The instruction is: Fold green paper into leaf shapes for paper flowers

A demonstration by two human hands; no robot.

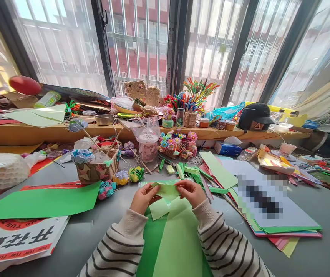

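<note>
Between my two hands a small piece of light green paper (168, 191) is held up by its ends. My left hand (144, 197) pinches its left end and my right hand (192, 193) its right end, with thumbs on the near side. Just below lies another light green paper piece (158, 209), flat on the sheets. Under my forearms a long light green sheet (179, 242) rests over a darker green sheet (153, 246). Folded green strips (192, 171) are heaped behind my right hand.
A basket (97, 171) with paper flowers stands at back left, near a pink-printed cup (148, 146) and a basket of small flowers (178, 144). A paper stack (291, 209) lies right; a green sheet (43, 202) and printed bag (23, 240) lie left. Behind is a cluttered sill (52, 134).
</note>
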